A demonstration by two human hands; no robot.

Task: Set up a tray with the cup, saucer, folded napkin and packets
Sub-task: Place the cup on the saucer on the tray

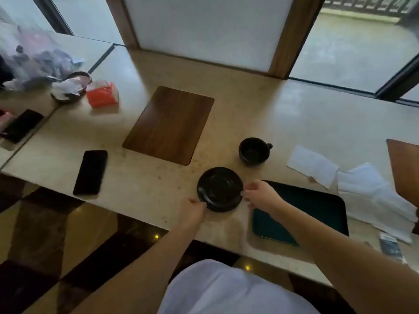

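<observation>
A black saucer (219, 188) lies on the beige counter near its front edge. My left hand (191, 211) grips the saucer's near-left rim and my right hand (260, 196) pinches its right rim. The black cup (254, 151) stands upright behind the saucer, empty, handle to the right. A dark rectangular tray (317, 205) lies to the right of the saucer, partly under my right forearm. White napkins (362, 186) lie spread out beyond the tray. A small packet (390, 245) lies at the counter's front right.
A wooden board (170, 124) lies behind the saucer, another wooden board (405, 166) at the far right. A black phone (90, 172) lies left. An orange tissue pack (102, 94) and a dark bowl with paper (69, 88) sit at the back left.
</observation>
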